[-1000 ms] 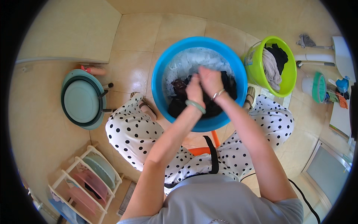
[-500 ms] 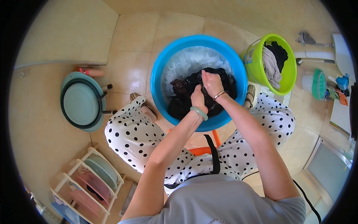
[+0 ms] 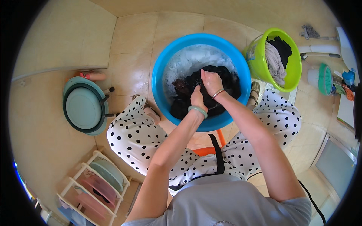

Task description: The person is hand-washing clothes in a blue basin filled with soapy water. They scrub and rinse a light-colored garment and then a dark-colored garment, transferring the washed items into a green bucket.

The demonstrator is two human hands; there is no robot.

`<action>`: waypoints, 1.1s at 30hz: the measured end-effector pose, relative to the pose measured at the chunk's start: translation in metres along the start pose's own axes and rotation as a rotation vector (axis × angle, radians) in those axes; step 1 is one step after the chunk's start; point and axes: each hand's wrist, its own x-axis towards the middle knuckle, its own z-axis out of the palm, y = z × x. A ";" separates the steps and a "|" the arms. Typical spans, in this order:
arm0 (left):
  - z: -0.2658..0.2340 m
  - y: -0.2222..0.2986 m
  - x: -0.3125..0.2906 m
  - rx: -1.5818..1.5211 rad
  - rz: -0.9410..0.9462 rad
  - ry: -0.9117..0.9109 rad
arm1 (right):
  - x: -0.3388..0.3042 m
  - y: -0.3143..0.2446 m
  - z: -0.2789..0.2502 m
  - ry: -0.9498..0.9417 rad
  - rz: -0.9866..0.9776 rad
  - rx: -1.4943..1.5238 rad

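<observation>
A wet black garment [image 3: 222,77] lies bunched in soapy water [image 3: 190,56] inside a blue basin [image 3: 159,90], which stands on the floor between my feet. Both hands grip the cloth close together near the basin's middle. My left hand [image 3: 197,98], with a pale green bangle at the wrist, is closed on the nearer part. Just above and to its right, my right hand [image 3: 212,82], with a metal bracelet, forms a fist on a fold. White suds float along the far side, and a dark brown patch of cloth shows left of my hands.
A lime green bucket [image 3: 257,62] holding grey and black clothes stands right of the basin. Stacked teal basins [image 3: 83,109] lean on the left wall. A white rack [image 3: 96,162] of pink and green basins stands lower left. An orange stool [image 3: 203,151] shows beneath me.
My hands have shifted very slightly left and stay closed on the black garment. The whole view has tilted a little; the basin and bucket stand where they were.
</observation>
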 end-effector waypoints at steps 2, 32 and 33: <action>-0.001 0.002 0.005 0.024 0.053 -0.001 | -0.008 -0.005 -0.002 0.019 -0.057 0.024; -0.015 0.094 -0.033 0.389 0.270 -0.647 | -0.020 0.044 -0.015 -0.145 0.145 0.541; -0.023 0.098 -0.026 0.675 0.357 -0.604 | -0.010 0.043 -0.024 -0.188 0.217 0.658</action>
